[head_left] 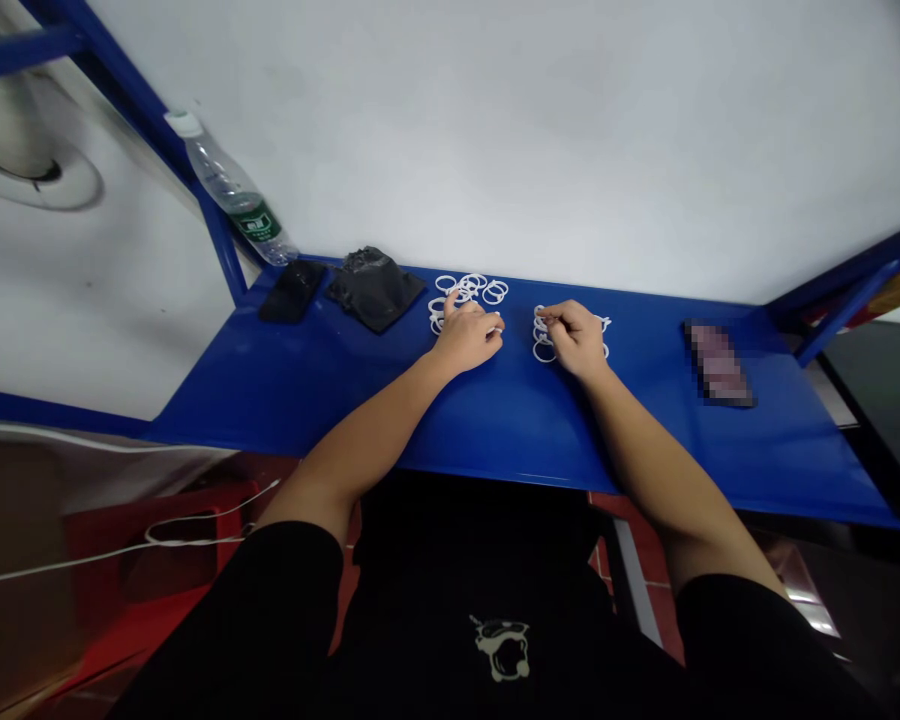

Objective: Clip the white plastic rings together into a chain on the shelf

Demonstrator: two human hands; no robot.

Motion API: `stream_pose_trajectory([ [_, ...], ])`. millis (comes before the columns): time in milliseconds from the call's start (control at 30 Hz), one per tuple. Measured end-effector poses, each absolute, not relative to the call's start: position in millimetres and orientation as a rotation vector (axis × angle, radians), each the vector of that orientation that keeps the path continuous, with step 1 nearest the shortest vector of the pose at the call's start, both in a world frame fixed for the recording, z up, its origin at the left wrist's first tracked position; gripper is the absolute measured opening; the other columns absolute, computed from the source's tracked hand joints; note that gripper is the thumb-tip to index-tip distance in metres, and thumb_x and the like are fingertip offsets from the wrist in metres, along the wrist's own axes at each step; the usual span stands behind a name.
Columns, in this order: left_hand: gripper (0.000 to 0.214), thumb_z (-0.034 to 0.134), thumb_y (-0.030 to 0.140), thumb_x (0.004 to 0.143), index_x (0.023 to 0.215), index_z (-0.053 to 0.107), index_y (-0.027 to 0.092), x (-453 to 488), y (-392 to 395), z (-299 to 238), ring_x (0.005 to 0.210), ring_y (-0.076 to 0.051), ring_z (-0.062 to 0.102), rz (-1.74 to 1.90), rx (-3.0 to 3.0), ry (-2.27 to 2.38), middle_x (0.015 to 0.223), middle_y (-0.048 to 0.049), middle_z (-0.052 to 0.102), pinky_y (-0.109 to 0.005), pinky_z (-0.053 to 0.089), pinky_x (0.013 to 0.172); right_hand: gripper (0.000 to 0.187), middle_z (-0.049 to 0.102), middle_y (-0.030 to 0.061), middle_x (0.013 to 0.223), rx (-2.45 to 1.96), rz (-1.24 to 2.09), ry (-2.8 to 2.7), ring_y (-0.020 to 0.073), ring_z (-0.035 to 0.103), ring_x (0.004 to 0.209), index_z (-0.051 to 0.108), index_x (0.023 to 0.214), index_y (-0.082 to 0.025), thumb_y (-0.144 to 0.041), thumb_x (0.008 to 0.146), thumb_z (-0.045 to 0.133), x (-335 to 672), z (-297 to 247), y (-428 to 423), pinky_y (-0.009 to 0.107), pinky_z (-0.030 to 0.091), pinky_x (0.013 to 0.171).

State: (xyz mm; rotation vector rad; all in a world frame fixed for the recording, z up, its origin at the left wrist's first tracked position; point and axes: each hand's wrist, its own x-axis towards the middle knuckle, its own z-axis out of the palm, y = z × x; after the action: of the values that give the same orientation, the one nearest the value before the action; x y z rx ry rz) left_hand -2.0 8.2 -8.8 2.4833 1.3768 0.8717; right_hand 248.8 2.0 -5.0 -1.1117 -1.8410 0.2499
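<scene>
Sitting at a blue bench (510, 420), laying both forearms across its near edge. Curling the left hand (469, 335) over the near side of a loose pile of white rings (471, 288) close to the far edge, fingers drawn together and touching them; not possible to tell whether gripping one. Pinching a single ring (544, 320) between thumb and fingertips of the right hand (576, 338), just right of the left hand, above a smaller cluster of rings (544, 352) lying flat on the bench. Seeing, left of the pile, a crumpled black bag (375, 288) and a black phone (292, 290), and, leaning at the far left corner, a clear plastic bottle (232, 190) wearing a green label, its writing too small to read. Seeing a blurred object (720, 362) lying well apart to the right. Wearing a black shirt (420, 600) carrying a small white print, no words legible.
</scene>
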Motion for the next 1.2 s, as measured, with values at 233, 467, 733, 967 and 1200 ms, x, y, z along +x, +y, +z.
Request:
stream_pose_trajectory([
  [233,0.011,0.074,0.019,0.092,0.091,0.082,0.026,0,10,-12,0.105,-0.028,0.072,0.914,2.409,1.385,0.082,-0.0019,0.076,-0.068,0.022,0.137,0.030,0.079,0.0038,0.087,-1.060,0.218,-1.767,0.0227,0.075,0.082,0.083,0.086,-0.026,-0.016,0.089,0.055,251,-1,0,0.042,0.061,0.081],
  [467,0.013,0.073,0.014,0.086,0.085,0.078,0.026,0,11,-13,0.104,-0.028,0.071,0.992,2.365,1.356,0.085,-0.0014,0.077,-0.068,0.025,0.134,0.032,0.077,0.0050,0.085,-1.074,0.133,-1.766,0.0243,0.075,0.084,0.080,0.081,-0.026,-0.015,0.089,0.052,254,0,1,0.045,0.063,0.084],
  [733,0.018,0.071,0.011,0.085,0.085,0.082,0.026,-1,15,-12,0.105,-0.027,0.072,0.984,2.353,1.352,0.090,-0.0022,0.081,-0.060,0.040,0.126,0.051,0.082,0.0102,0.111,-1.284,0.019,-1.897,0.0306,0.076,0.104,0.082,0.130,-0.025,-0.013,0.091,0.052,260,-8,9,0.053,0.063,0.096],
  [967,0.028,0.067,0.008,0.088,0.096,0.087,0.026,-1,17,-13,0.109,-0.029,0.072,0.979,2.343,1.309,0.098,-0.0043,0.083,-0.053,0.049,0.116,0.042,0.082,0.0129,0.119,-1.405,0.035,-1.905,0.0346,0.076,0.114,0.089,0.111,-0.024,-0.014,0.088,0.056,264,-8,12,0.056,0.062,0.101],
  [1200,0.037,0.059,0.005,0.093,0.103,0.087,0.027,-3,19,-11,0.109,-0.027,0.071,0.991,2.430,1.159,0.098,-0.0040,0.083,-0.049,0.054,0.109,0.040,0.082,0.0119,0.120,-1.244,0.109,-2.010,0.0311,0.077,0.108,0.085,0.123,-0.024,-0.022,0.095,0.056,247,-2,-1,0.050,0.063,0.095],
])
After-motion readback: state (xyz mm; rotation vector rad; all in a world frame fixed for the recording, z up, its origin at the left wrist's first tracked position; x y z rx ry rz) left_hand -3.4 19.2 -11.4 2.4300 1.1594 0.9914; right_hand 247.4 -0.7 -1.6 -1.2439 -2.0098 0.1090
